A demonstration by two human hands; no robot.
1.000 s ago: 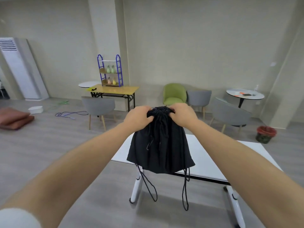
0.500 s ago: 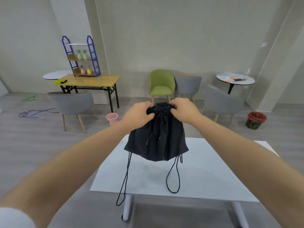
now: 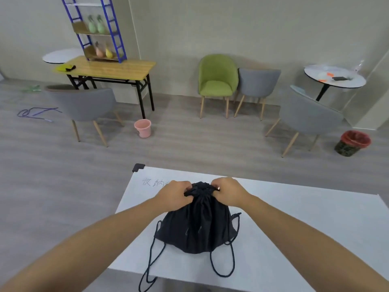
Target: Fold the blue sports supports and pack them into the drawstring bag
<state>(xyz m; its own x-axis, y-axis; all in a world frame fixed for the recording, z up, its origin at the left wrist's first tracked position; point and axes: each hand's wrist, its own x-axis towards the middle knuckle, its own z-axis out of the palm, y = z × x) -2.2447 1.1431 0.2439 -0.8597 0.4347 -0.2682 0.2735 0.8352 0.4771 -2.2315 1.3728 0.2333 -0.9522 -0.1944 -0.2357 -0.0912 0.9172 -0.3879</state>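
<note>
A black drawstring bag (image 3: 199, 226) rests with its bottom on the white table (image 3: 305, 228), its gathered mouth pointing away from me. My left hand (image 3: 175, 196) pinches the left side of the cinched mouth and my right hand (image 3: 228, 193) pinches the right side. The bag's black cords (image 3: 223, 264) trail over the tabletop, and the left loop hangs past the near edge. No blue sports supports are visible; the bag looks filled out, but its contents are hidden.
Handwritten marks (image 3: 155, 182) sit on the table's far left corner. Beyond the table are a grey chair (image 3: 84, 106), a pink bucket (image 3: 143, 128), a green chair (image 3: 217, 81), two more grey chairs, a round table (image 3: 334, 79) and a red-lined bin (image 3: 352, 143).
The bag has come down from mid-air in front of me onto the table, both hands still gripping its mouth. The view has tilted downward.
</note>
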